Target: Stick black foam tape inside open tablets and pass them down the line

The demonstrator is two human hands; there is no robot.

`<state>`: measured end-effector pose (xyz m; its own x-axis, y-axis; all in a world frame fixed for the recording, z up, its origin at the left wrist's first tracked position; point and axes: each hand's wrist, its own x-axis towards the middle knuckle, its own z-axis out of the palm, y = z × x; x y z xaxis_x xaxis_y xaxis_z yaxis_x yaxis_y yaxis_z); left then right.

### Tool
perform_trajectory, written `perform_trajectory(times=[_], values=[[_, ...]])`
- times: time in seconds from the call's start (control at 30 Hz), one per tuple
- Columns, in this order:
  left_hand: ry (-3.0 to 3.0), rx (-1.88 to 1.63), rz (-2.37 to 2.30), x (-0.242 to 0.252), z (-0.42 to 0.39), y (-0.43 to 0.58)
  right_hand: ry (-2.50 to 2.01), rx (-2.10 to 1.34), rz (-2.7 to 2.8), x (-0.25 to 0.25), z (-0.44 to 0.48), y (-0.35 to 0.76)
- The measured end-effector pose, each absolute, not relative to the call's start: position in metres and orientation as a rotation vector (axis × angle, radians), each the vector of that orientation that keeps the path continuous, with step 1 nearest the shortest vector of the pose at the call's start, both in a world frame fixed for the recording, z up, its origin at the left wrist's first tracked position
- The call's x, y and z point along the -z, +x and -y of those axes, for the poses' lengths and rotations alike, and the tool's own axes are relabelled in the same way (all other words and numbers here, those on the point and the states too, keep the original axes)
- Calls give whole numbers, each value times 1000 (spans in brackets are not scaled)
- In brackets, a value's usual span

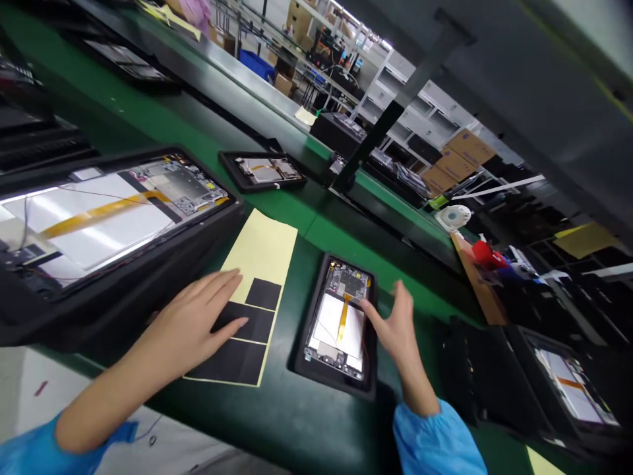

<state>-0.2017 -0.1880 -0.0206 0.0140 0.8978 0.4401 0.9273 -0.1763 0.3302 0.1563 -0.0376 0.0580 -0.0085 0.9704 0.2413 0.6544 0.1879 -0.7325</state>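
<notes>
My left hand hovers over or rests on a yellow backing sheet, its fingers stretched out and the thumb apart. Black rectangular stickers sit on the lower part of that sheet, partly covered by the hand. To the right, an opened tablet lies in a black foam frame, showing its circuit board, silvery battery and an orange ribbon cable. My right hand is at the tablet's right edge with thumb and fingers spread. The thumb tip overlaps the edge; whether it touches I cannot tell.
On the left stands a stack of foam-framed tablets. Another framed tablet lies farther back on the green bench, and more are stacked at right. A metal post rises behind, with a small white fan beyond.
</notes>
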Motion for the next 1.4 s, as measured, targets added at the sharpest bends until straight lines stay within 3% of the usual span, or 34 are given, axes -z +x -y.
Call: perform_trajectory(times=[0.07,0.2,0.33,1.4], values=[[-2277,871,1924,29,172,-209,-1311,-255,1963,-70,36,118],[-2342,832,1968,45,162,-212,-869,-784,2538,-66,35,18],[-2335,839,1977,43,165,-207,-939,-864,2709,-38,35,-41],[-2311,893,1963,40,163,-204,-880,-749,2672,-21,44,-30]])
